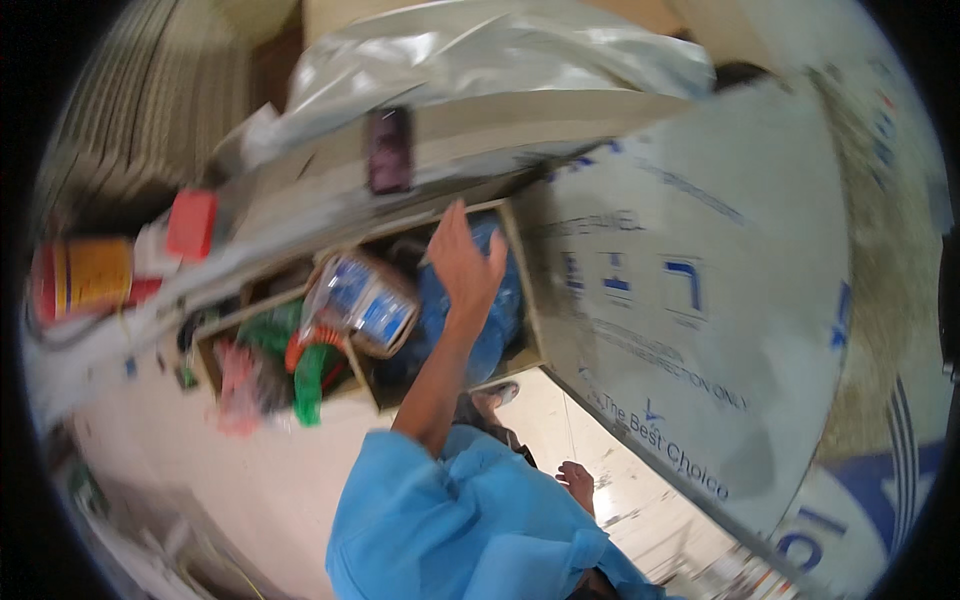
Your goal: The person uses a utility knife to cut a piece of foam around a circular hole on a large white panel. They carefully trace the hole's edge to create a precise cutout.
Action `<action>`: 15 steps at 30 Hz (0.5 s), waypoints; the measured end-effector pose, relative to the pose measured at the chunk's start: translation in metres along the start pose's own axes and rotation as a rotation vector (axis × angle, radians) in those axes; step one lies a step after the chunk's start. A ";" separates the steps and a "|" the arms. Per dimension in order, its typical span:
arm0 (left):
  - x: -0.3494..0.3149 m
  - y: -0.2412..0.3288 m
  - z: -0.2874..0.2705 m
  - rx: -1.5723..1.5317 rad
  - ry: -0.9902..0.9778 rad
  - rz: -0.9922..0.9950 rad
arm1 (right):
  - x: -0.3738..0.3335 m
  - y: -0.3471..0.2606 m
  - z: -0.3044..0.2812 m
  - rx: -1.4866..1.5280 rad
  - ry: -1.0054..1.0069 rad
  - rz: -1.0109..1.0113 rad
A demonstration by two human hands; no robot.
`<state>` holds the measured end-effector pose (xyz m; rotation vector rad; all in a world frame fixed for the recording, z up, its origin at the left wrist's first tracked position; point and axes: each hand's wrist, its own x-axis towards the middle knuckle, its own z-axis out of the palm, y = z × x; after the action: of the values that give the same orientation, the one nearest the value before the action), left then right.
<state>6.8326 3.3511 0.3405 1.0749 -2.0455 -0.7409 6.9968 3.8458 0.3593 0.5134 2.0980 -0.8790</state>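
My left hand point(466, 258) reaches over an open wooden drawer point(533, 310), its fingers stretched and thumb apart, with nothing in it. Below and beside it lies crumpled blue clear plastic point(497, 330) in the right compartment. Just left of my forearm sits a clear-wrapped package point(368, 305) with a blue and white label. The left compartment holds a green plastic bag point(270, 328), a pink plastic bag point(238, 385) and an orange curved thing point(318, 340). Low at my right side hangs my right hand point(576, 482), fingers loosely apart and apparently holding nothing.
A dark phone point(390, 150) lies on the ledge beyond the drawer, before a sheet of whitish plastic point(500, 50). At left stand a red box point(192, 224) and a red-and-yellow container point(90, 278). A large film-covered panel point(720, 310) slants along the right.
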 end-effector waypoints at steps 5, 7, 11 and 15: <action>-0.076 0.060 -0.028 -0.382 -0.371 0.520 | 0.033 -0.005 -0.004 -0.046 0.090 -0.094; -0.104 0.094 -0.049 -0.522 -0.628 0.675 | 0.043 -0.007 -0.006 -0.070 0.154 -0.268; -0.144 0.194 -0.111 -0.839 -1.270 0.745 | 0.049 0.000 -0.005 -0.036 0.249 -0.361; -0.164 0.322 -0.174 -1.402 -1.827 0.893 | 0.040 0.046 -0.007 0.100 0.276 -0.393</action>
<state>6.8906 3.6222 0.6305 -1.7669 -1.6744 -2.3363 6.9971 3.8845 0.3119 0.2868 2.4658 -1.1962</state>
